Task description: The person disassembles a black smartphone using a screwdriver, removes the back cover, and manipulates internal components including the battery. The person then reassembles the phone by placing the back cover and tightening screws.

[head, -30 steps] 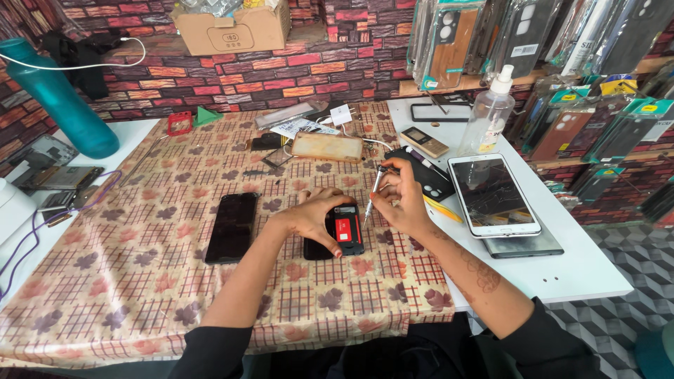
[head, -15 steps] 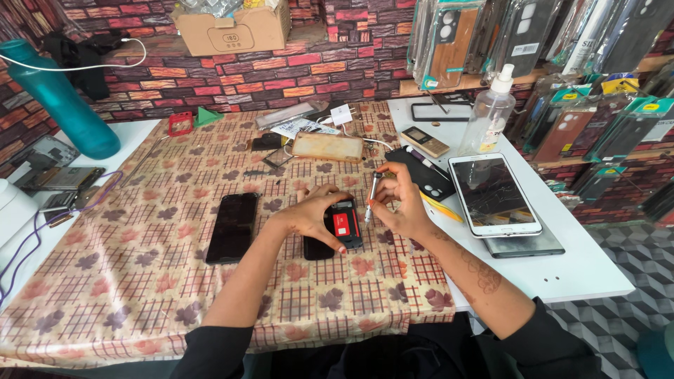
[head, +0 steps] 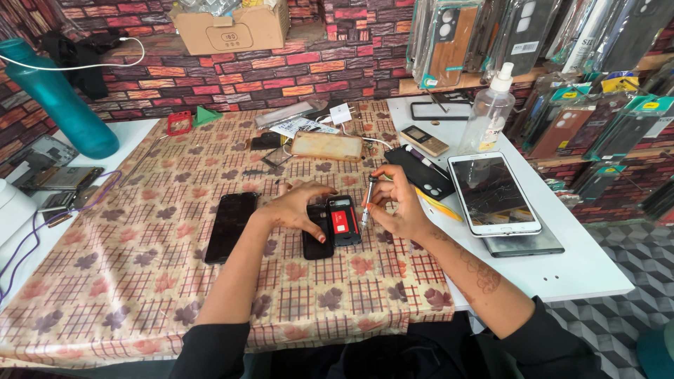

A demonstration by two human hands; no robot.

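The work area is bounded at the far side by a brick-patterned wall (head: 295, 67) and at the right by a white table (head: 562, 260), on which a tablet (head: 493, 194) is laid flat on a darker slab. The checked tablecloth (head: 126, 281) is bare toward the near edge and the near left corner — the widest free room lies there. Just left of the hands, a dark phone (head: 230, 226) is laid face up; a teal bottle (head: 60, 102) stands well apart at the far left. A spray bottle (head: 489, 112) stands upright behind the tablet.

The opened phone (head: 335, 223), with a red component showing inside, is laid on the cloth between both hands. The left hand (head: 298, 208) is spread over its left side, fingers loosely curved and pressing it down. The right hand (head: 393, 203) is closed around a small screwdriver (head: 367, 200) — thumb and fingers pinched at the shaft, tip set at the phone's right edge; actual contact probably exists, though the tip is too small to confirm
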